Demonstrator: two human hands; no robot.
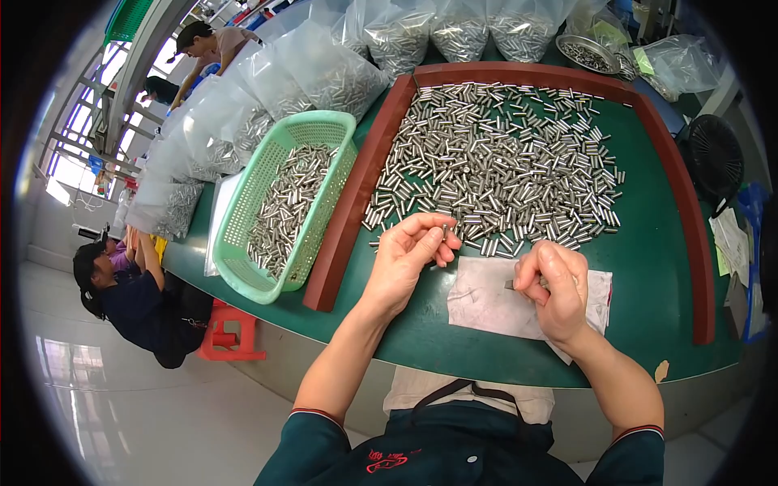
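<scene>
A wide spread of short, shiny metal pins (pixel 494 158) covers the green tabletop in front of me. At its near edge my left hand (pixel 401 255) is closed, with a small metal pin (pixel 445 232) pinched between thumb and fingertips. My right hand (pixel 559 287) is curled shut above a white cloth (pixel 486 304) lying on the table. A small greyish end shows beside its fingers; what that hand grips is mostly hidden.
A dark red wooden border (pixel 356 206) frames the pins on three sides. Left of it stands a green plastic basket (pixel 228 235) holding more pins. Clear bags (pixel 397 40) of pins line the back and left. A black fan (pixel 715 154) stands at right; co-workers (pixel 134 296) are at left.
</scene>
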